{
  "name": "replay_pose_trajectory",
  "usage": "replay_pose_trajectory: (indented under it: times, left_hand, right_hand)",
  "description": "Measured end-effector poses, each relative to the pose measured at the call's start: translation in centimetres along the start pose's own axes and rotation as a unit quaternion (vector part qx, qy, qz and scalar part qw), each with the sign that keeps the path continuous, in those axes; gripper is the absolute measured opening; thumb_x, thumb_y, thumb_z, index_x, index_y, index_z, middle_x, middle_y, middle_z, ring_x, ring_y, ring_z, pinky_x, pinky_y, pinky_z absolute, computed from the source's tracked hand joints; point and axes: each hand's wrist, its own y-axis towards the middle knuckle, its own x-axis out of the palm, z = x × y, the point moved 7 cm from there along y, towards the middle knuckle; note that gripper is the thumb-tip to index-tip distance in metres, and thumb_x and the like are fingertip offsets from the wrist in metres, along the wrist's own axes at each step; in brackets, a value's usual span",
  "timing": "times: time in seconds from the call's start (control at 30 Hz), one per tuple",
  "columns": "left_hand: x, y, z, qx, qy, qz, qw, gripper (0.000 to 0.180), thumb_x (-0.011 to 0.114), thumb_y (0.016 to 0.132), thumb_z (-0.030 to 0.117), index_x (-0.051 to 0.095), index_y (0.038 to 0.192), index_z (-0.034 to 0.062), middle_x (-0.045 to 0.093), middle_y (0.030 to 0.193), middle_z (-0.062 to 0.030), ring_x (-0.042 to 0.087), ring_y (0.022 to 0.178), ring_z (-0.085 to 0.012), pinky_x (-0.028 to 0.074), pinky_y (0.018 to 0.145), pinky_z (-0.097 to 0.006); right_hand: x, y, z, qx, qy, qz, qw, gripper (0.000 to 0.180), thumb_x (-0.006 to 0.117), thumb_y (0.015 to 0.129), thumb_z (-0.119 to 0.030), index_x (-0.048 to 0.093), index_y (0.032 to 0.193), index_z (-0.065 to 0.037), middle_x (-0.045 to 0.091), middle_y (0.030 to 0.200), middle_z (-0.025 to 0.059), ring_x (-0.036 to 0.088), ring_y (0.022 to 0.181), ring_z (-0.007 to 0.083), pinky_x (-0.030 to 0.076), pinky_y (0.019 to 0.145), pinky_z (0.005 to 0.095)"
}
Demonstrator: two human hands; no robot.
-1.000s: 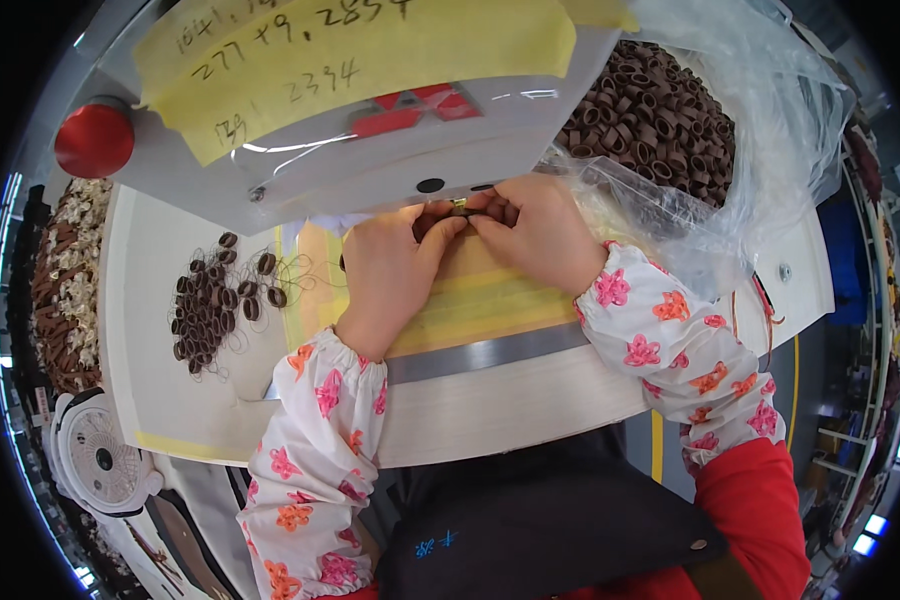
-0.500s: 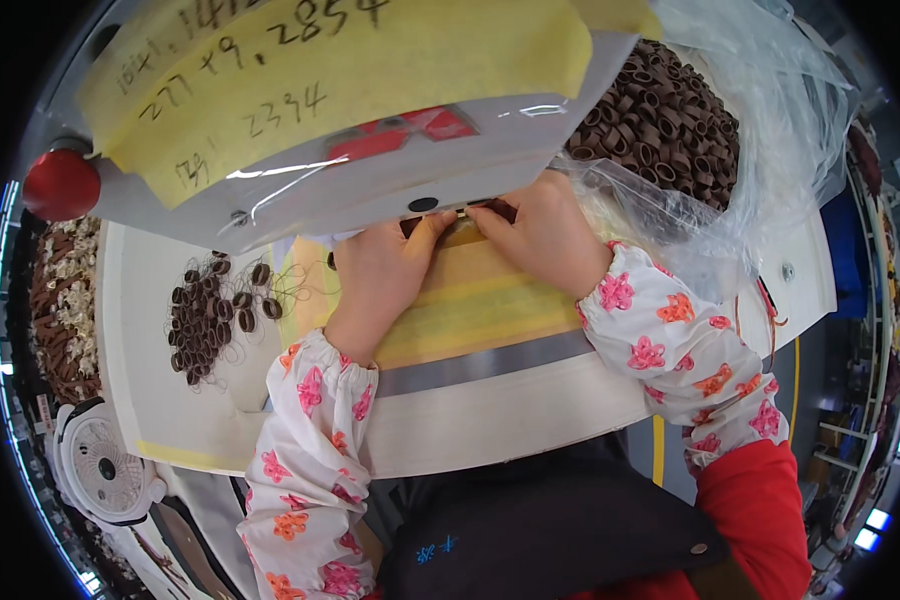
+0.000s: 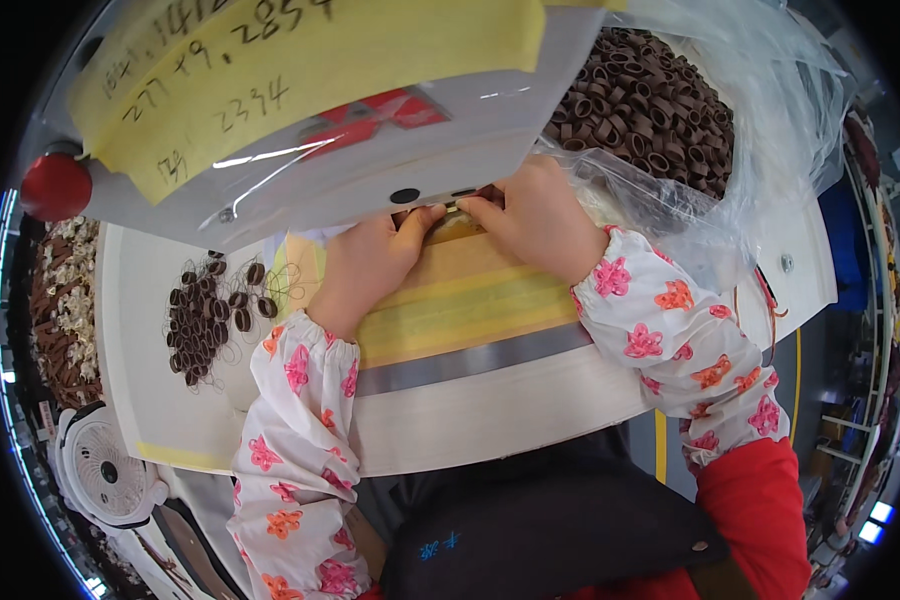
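My left hand [image 3: 375, 262] and my right hand [image 3: 542, 218] meet under the lower edge of a grey machine head [image 3: 320, 205]. Thumb and fingers of each are closed in a pinch, the tips nearly touching. A bit of dark brown shows at the fingertips, apparently a small brown piece held between the two hands; the machine head and the fingers hide most of it. Below them, the work surface [image 3: 460, 315] is covered with yellow and tan tape. Left of my hands lies a pile of dark brown loops [image 3: 198, 325] with loose threads trailing from them.
A clear plastic bag [image 3: 770, 130] at the far right holds a heap of brown loops [image 3: 650, 115]. On the machine are a red knob [image 3: 56, 187] and yellow paper [image 3: 300, 75]. A white fan [image 3: 108, 470] stands left of the table [image 3: 510, 420].
In the picture, the machine head and the bagged loops have shifted slightly left and up. My left hand and sleeve sit a little further left. Both hands keep their pinch under the machine.
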Motion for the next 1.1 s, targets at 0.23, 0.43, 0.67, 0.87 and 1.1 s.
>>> replay_pose_trajectory:
  times: [0.23, 0.43, 0.67, 0.87, 1.1]
  left_hand:
    - [0.2, 0.1, -1.0, -0.027, -0.022, -0.020, 0.999, 0.034, 0.056, 0.082, 0.041, 0.066, 0.091, 0.0099, 0.062, 0.066, -0.0057, 0.058, 0.060, -0.0192, 0.044, 0.058, -0.030]
    - [0.2, -0.1, -0.9, -0.054, -0.035, -0.010, 0.998, 0.038, 0.058, 0.080, 0.045, 0.066, 0.089, 0.0092, 0.061, 0.065, -0.0032, 0.057, 0.060, -0.0144, 0.043, 0.059, -0.028]
    - [0.2, -0.2, -1.1, -0.064, -0.036, -0.011, 0.997, 0.025, 0.058, 0.081, 0.032, 0.064, 0.080, 0.0074, 0.055, 0.058, -0.0025, 0.052, 0.053, -0.0149, 0.040, 0.053, -0.029]
    - [0.0, 0.0, -0.3, 0.023, -0.062, 0.053, 0.996, 0.020, 0.061, 0.079, 0.026, 0.064, 0.078, 0.0060, 0.054, 0.058, -0.0017, 0.048, 0.050, -0.0138, 0.039, 0.050, -0.029]
    - [-0.6, -1.9, -0.4, 0.051, 0.002, 0.087, 0.995, 0.016, 0.058, 0.082, 0.019, 0.062, 0.091, 0.0062, 0.057, 0.060, -0.0064, 0.054, 0.054, -0.0191, 0.042, 0.054, -0.030]
  right_hand:
    - [0.5, 0.2, 0.7, 0.009, 0.011, 0.009, 1.000, 0.006, 0.059, 0.068, -0.003, 0.055, 0.069, 0.001, 0.057, 0.064, 0.0153, 0.056, 0.060, 0.0324, 0.044, 0.055, 0.0368]
    - [0.4, 0.3, 0.9, 0.036, 0.013, -0.008, 0.999, 0.009, 0.061, 0.069, -0.006, 0.055, 0.068, 0.001, 0.058, 0.063, 0.0153, 0.057, 0.059, 0.0322, 0.045, 0.054, 0.0367]
    - [0.8, 0.2, 1.2, 0.046, 0.014, 0.000, 0.999, 0.011, 0.062, 0.068, -0.007, 0.055, 0.066, 0.001, 0.058, 0.061, 0.0146, 0.058, 0.058, 0.0303, 0.045, 0.053, 0.0361]
    - [0.2, 0.0, 1.2, 0.050, 0.006, -0.009, 0.999, 0.012, 0.065, 0.067, -0.006, 0.055, 0.068, 0.001, 0.059, 0.062, 0.0141, 0.059, 0.058, 0.0288, 0.045, 0.053, 0.0354]
    - [0.2, -0.8, 1.1, 0.060, 0.046, 0.019, 0.997, 0.015, 0.065, 0.070, -0.009, 0.056, 0.074, 0.001, 0.059, 0.062, 0.0124, 0.060, 0.058, 0.0259, 0.046, 0.053, 0.0339]
